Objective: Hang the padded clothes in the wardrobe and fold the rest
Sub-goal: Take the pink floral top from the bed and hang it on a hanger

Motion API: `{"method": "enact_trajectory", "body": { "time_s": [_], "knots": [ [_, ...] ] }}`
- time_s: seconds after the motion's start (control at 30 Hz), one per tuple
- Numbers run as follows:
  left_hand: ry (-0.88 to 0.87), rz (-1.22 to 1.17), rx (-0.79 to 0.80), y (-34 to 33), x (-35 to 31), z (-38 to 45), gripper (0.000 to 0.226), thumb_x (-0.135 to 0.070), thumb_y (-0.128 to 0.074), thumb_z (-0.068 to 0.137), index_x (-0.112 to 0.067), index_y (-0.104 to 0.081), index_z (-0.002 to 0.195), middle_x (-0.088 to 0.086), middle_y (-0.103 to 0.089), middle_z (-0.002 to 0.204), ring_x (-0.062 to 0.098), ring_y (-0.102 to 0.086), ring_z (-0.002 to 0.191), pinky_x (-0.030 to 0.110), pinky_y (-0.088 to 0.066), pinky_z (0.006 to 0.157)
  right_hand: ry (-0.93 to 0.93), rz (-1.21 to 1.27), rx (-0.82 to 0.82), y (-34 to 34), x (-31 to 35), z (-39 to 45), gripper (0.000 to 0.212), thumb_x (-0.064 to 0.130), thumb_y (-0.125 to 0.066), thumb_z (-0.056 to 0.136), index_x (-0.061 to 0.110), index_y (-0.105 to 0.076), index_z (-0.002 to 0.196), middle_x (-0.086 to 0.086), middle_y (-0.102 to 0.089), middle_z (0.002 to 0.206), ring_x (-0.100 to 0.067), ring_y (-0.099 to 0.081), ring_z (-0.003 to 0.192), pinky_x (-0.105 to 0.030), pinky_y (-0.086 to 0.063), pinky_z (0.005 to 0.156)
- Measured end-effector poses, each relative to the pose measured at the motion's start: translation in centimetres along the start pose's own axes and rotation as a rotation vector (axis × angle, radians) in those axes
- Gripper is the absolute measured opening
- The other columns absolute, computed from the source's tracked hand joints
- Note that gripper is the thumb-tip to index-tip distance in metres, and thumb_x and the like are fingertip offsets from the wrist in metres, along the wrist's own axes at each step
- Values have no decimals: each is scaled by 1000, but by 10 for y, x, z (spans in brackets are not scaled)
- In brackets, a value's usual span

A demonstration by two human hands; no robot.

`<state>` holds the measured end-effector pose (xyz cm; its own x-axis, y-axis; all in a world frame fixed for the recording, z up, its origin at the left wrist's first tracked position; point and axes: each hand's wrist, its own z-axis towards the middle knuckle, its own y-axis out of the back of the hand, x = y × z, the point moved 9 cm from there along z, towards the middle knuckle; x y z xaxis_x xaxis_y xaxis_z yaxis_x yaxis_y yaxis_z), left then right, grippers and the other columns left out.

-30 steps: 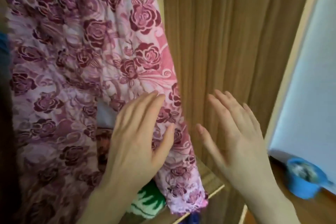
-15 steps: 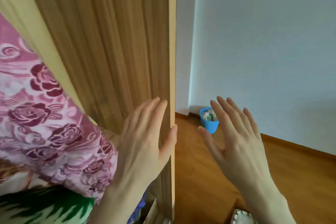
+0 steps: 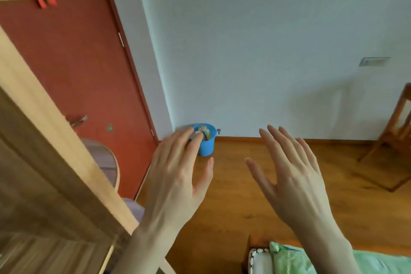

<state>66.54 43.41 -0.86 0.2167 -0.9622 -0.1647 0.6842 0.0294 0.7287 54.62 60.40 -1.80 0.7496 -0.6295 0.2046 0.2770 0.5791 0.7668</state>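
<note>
view has swung off the pink rose-print garment; i see left hand (image 3: 178, 176) and right hand (image 3: 289, 176) spread, holding nothing, so hanging looks done.

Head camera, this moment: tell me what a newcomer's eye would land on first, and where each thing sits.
Two bare open hands fill the middle: the left hand and the right hand, fingers spread and holding nothing. Behind them a small blue bucket stands on the wooden floor in the corner, beside the red door at left. A pale wooden wardrobe panel slants across the lower left.
</note>
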Motion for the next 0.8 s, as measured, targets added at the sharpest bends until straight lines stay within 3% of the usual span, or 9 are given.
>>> {"method": "enact_trajectory", "body": {
  "time_s": [0.8],
  "knots": [
    [-282, -280, 138, -279, -61, 244, 53, -47, -48, 106, -14, -55, 147, 6, -57, 149, 24, -46, 145, 53, -42, 116, -392, -253, -60, -83, -232, 133, 70, 68, -43, 99, 21, -51, 151, -1, -51, 156, -22, -43, 148, -47, -29, 123]
  ]
}}
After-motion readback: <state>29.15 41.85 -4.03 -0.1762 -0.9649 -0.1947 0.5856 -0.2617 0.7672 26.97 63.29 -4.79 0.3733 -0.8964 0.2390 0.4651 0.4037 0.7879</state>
